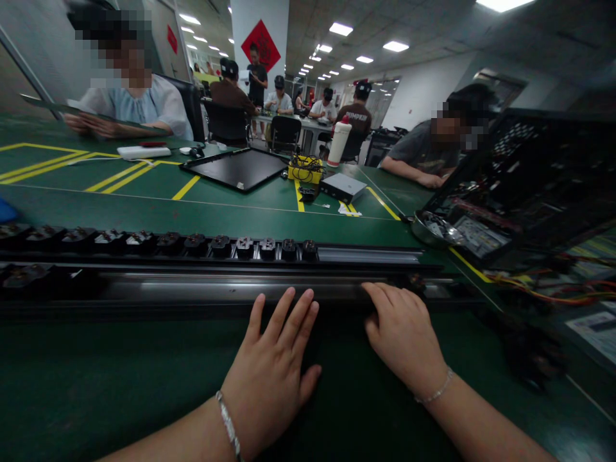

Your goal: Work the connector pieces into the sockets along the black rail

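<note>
My left hand (276, 366) lies palm down, fingers spread, with its fingertips at the front edge of a long black rail (158, 289) with a shiny metal channel. My right hand (407, 340) is bent over the same edge further right, its thumb apart from the forefinger and nothing visible held. Just behind its knuckles sits a small dark piece (414, 282) in the channel, partly hidden. Another dark plug-like module (26, 276) is at the rail's left end. Behind it, a second rail (370, 255) carries a row of black and white plug-like modules (244, 246).
An open computer case (539, 173) stands at the right, with loose cables (543, 292) and a metal bowl (436, 228). Further back are a black panel (238, 168), a yellow box (305, 168), a grey drive (343, 186) and a white bottle (339, 142). People sit across the table.
</note>
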Motion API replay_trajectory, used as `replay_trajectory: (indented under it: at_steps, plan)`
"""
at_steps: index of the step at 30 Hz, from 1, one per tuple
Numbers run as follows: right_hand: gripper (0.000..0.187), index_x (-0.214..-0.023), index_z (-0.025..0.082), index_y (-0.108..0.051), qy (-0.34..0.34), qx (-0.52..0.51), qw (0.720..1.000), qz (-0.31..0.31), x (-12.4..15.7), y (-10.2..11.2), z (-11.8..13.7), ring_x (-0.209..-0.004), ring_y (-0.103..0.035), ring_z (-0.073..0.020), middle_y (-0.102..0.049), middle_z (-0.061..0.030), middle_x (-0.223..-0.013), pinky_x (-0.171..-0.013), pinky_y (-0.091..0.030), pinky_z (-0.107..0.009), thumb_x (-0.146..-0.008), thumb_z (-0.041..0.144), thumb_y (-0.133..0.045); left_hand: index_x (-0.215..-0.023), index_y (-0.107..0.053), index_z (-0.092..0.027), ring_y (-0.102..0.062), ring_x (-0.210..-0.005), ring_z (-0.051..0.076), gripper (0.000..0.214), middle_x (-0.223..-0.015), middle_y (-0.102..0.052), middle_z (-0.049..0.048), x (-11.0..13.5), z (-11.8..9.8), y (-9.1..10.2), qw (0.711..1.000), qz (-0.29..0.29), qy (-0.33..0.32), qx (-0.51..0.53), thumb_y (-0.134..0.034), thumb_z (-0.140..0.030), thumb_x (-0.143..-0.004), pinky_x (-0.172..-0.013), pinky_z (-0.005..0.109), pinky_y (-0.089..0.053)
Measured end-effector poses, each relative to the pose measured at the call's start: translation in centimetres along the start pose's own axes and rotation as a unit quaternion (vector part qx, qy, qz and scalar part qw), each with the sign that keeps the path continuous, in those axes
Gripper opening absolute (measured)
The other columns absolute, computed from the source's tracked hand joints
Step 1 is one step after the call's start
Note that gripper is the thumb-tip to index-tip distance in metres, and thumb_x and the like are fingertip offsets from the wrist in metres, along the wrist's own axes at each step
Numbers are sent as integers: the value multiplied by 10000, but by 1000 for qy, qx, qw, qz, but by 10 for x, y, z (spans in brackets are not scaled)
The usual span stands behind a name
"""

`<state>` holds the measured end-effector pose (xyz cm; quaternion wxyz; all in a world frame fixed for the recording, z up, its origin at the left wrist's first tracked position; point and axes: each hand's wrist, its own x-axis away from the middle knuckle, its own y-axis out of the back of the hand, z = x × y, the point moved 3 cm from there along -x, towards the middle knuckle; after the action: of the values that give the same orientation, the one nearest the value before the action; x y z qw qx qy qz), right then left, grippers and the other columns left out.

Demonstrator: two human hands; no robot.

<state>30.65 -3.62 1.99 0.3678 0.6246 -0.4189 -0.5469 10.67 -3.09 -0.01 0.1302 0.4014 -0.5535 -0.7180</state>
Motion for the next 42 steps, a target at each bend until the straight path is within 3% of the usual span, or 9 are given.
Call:
replay_trajectory:
  at_steps: [8,12,16,29,38,42]
  plan:
    - [416,-1123,156,-549,7,0,1000,-10,-1,1,-2,-994,-558,-244,-625,-106,-1075,-902,-395,-440,-718,113,-466,-1381,-337,-188,-181,-1356,288,656,-1491,-246,48,-1,0,0,1000,-6,0,8,-379,-551,-836,-1098,532,-68]
    - [408,-1113,144,-556,0,2,1000,-7,-2,2,-3,-1005,-552,-240,-624,-101,-1077,-915,-393,-425,-719,103,-463,-1384,-324,-263,-353,-1255,262,608,-1415,-397,24,-6,7,1,999,-9,-5,36,-451,-486,-834,-1078,482,-168]
    - [398,-1105,143,-559,-7,4,1000,-1,-2,2,-3,-1006,-551,-237,-626,-93,-1075,-926,-384,-418,-722,102,-462,-1381,-330,-232,-478,-1079,200,573,-1253,-543,37,-14,16,4,999,1,-4,50,-488,-331,-839,-975,375,-303]
    - [378,-1091,165,-562,-21,1,1000,0,-2,1,-2,-972,-550,-230,-633,-74,-1049,-926,-354,-415,-722,132,-486,-1343,-366,-332,-507,-857,169,549,-1034,-582,22,-25,28,4,999,37,-12,31,-407,-96,-848,-764,334,-384]
    - [433,-1149,144,-517,-40,-6,999,-7,-2,1,-3,-971,-546,-217,-632,-81,-1039,-908,-348,-373,-718,121,-482,-1338,-364,-324,-530,-839,164,613,-1041,-606,8,-24,33,3,998,31,-29,54,-419,-34,-801,-738,334,-410]
    - [416,-1138,147,-520,-47,-13,999,-2,-2,1,-3,-991,-539,-220,-627,-82,-1045,-916,-333,-371,-724,131,-481,-1270,-452,-268,-553,-837,160,491,-1050,-623,16,-25,36,3,997,6,-30,72,-457,-79,-816,-724,326,-421]
